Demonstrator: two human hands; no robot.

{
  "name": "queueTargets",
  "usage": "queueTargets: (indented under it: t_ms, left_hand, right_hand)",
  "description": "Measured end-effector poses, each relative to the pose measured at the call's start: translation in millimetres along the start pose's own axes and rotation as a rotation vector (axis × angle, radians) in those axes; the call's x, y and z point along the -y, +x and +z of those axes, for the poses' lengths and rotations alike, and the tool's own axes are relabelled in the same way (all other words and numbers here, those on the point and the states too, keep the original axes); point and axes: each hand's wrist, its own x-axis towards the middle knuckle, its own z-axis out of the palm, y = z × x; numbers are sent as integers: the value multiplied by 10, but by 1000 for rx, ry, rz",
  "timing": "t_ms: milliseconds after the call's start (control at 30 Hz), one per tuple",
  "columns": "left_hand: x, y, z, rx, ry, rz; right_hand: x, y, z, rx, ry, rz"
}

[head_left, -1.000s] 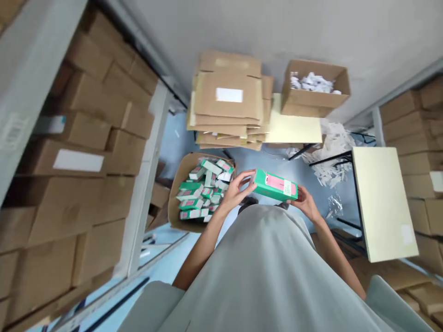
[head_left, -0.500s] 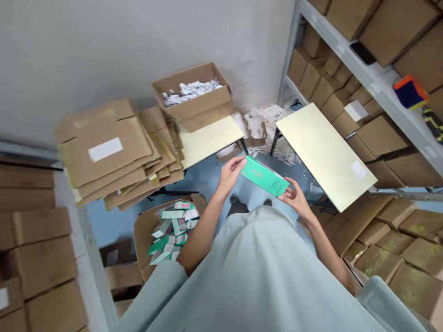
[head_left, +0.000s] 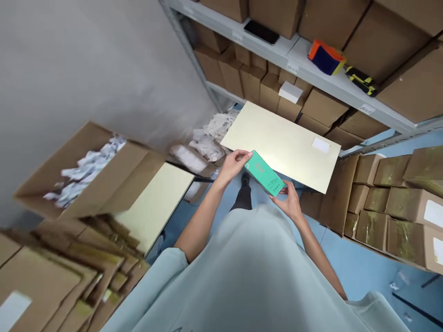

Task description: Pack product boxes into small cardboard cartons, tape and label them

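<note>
A flat green box (head_left: 265, 173) with small printing on its face is held tilted in front of my body, its right end lower. My left hand (head_left: 236, 166) is closed on its upper left end, thumb along the edge. At the lower right end, my right hand (head_left: 288, 199) grips the box between thumb and fingers. Just beyond the box lies a cream table (head_left: 277, 138) with a white paper slip (head_left: 320, 145) on it.
An open carton (head_left: 79, 180) of white paper scraps stands left on another cream table (head_left: 162, 198), near flattened cardboard (head_left: 44, 276). Metal shelving (head_left: 221, 27) with brown boxes, a black phone (head_left: 261, 32) and a tape roll (head_left: 325, 57) spans the back. Packed cartons (head_left: 374, 198) stand right.
My view and body have turned right, towards the shelving and the right-hand table. Both hands still hold the green box; the bin of green packages on the left has left the view.
</note>
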Motion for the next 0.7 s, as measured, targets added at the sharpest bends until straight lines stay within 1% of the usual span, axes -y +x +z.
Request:
queueTargets:
  t_ms: [100, 200, 300, 367, 433, 500, 567, 633, 700]
  left_hand:
    - [-101, 553, -53, 146, -58, 28]
    - [-103, 980, -178, 262, -208, 10]
    - [14, 1204, -282, 419, -269, -50]
    - [97, 1258, -324, 557, -276, -109]
    - [131, 1289, -355, 643, -303, -179]
    - [106, 1346, -381, 651, -342, -236]
    - [44, 1445, -404, 630, -364, -275]
    - [-19, 1577, -419, 599, -359, -290]
    - [-58, 1718, -417, 545, -330, -293]
  right_hand:
    - [85, 367, 166, -84, 182, 80]
    - [258, 749, 364, -129, 434, 181]
    - [508, 1093, 599, -140, 610, 238]
    - [684, 1289, 774, -146, 707, 264]
    - [835, 1458, 942, -161, 793, 290]
    - [940, 1600, 1077, -181, 842, 312]
    - [989, 1720, 1158, -182, 848, 328]
    - [985, 1829, 1180, -158, 794, 338]
    - [947, 1943, 1152, -171, 669, 340]
